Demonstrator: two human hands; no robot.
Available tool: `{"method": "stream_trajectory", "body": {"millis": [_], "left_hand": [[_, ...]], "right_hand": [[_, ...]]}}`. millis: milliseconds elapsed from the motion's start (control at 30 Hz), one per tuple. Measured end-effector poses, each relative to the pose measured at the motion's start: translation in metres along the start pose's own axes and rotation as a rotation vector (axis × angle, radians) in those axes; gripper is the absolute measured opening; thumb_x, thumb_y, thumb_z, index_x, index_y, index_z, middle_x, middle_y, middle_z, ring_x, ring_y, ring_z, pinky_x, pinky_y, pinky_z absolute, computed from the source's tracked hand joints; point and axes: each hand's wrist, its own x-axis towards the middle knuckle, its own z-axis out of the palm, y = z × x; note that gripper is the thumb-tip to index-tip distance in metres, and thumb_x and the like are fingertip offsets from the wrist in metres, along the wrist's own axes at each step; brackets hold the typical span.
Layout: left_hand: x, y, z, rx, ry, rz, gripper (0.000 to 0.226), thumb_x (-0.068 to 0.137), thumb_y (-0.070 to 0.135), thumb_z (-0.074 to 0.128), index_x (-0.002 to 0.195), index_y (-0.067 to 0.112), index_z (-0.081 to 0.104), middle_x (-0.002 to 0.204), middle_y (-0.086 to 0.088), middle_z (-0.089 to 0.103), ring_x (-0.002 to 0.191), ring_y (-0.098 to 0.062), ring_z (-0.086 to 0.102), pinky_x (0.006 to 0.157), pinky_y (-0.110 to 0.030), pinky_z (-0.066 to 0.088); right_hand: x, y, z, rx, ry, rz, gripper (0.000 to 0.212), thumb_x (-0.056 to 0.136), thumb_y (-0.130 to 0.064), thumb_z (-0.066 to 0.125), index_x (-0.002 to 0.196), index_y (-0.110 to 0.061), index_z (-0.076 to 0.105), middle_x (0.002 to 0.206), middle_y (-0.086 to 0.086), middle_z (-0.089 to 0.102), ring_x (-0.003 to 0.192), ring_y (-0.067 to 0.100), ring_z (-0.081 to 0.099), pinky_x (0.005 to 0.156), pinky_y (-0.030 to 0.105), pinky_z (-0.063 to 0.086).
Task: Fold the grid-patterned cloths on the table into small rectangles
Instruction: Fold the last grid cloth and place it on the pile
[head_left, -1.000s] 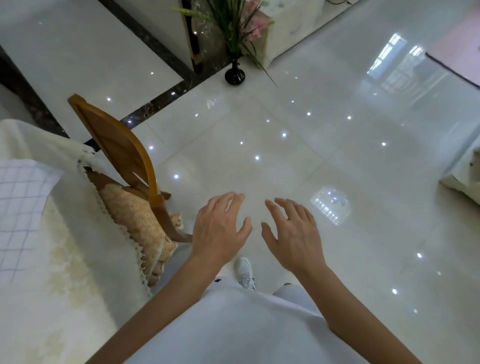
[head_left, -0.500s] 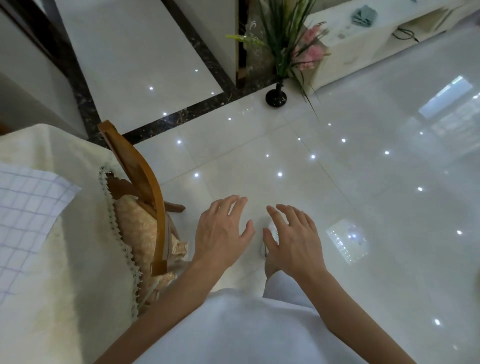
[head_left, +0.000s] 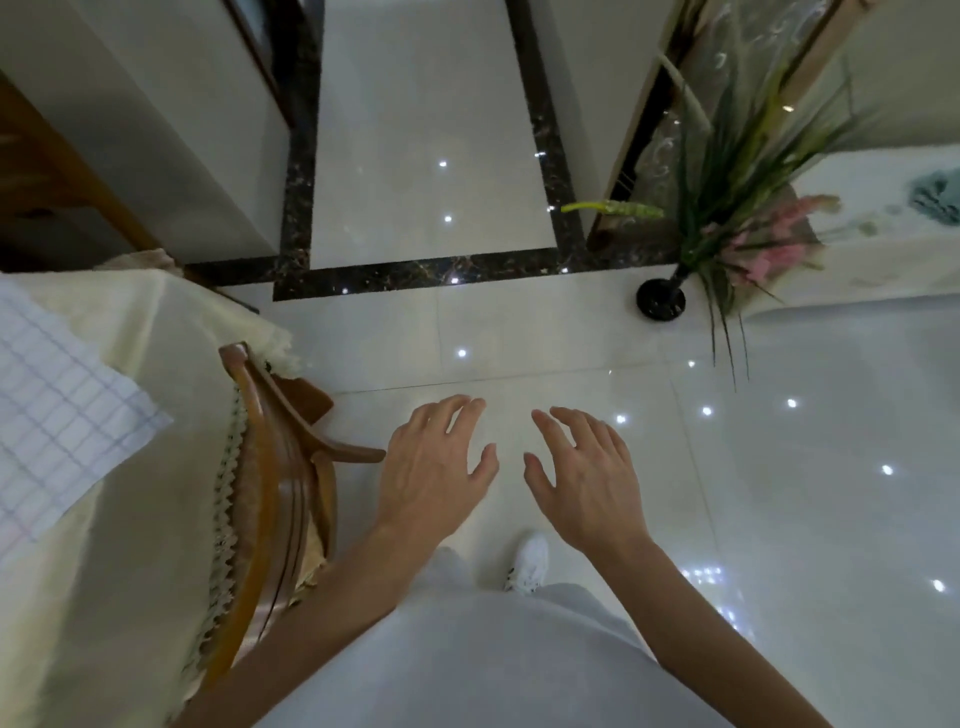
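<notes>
- The left hand (head_left: 434, 470) and the right hand (head_left: 587, 480) are held apart above the floor (head_left: 519, 332), fingers relaxed, nothing grasped.
- The grid-patterned cloth (head_left: 57, 415) is laid on the table (head_left: 130, 571), left of the chair (head_left: 275, 499).

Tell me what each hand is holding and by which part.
Nothing is held. The left hand and right hand hang open above the floor, fingers loosely spread; the grid-patterned cloth lies untouched on the table.
</notes>
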Motion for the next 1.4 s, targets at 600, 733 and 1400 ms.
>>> {"method": "stream_trajectory", "body": {"millis": [600, 733, 1400], "left_hand": [[0.202, -0.133, -0.034, -0.073, 0.1, -0.412, 0.058, 0.09, 0.051, 0.037, 0.134, 0.018, 0.057, 0.133, -0.005, 0.062, 0.115, -0.024, 0.06, 0.088, -0.042, 0.056], [0.252, -0.193, -0.054, -0.085, 0.145, -0.473, 0.056, 0.091, 0.05, 0.037, 0.132, 0.017, 0.059, 0.131, -0.005, 0.062, 0.112, -0.024, 0.061, 0.086, -0.042, 0.056], [0.28, -0.385, -0.103, -0.136, 0.275, -1.196, 0.056, 0.089, 0.05, 0.038, 0.132, 0.019, 0.057, 0.133, -0.001, 0.061, 0.116, -0.023, 0.058, 0.091, -0.04, 0.054]], "right_hand": [[0.309, -0.067, 0.058, -0.023, -0.148, -0.401, 0.046, 0.091, -0.038, 0.066, 0.132, -0.017, 0.062, 0.13, 0.009, 0.065, 0.118, 0.027, 0.062, 0.102, 0.046, 0.048], [0.389, -0.116, 0.072, -0.004, -0.168, -0.468, 0.046, 0.094, -0.041, 0.055, 0.132, -0.017, 0.061, 0.131, 0.008, 0.064, 0.119, 0.027, 0.061, 0.102, 0.046, 0.048], [0.559, -0.364, 0.185, 0.089, -0.498, -1.15, 0.047, 0.092, -0.04, 0.059, 0.132, -0.017, 0.062, 0.131, 0.007, 0.062, 0.117, 0.025, 0.06, 0.099, 0.043, 0.049]]}}
